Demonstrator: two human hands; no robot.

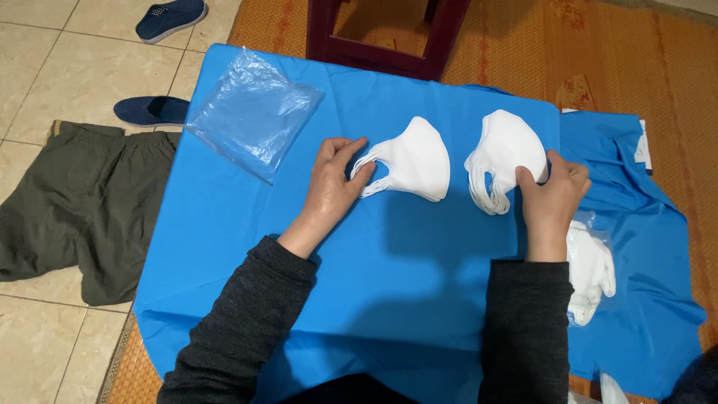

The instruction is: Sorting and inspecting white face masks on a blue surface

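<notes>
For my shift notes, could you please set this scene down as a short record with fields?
Surface: blue cloth spread over a low table
Left hand: fingers on the ear loops of a stack of white masks
Right hand: grips a second white mask stack
Further back, left: clear plastic bags
Right edge: more white masks
Floor, left: dark green trousers, two blue shoes
Behind: dark red stool

Both hands (441,191) on white face masks (416,159)
</notes>
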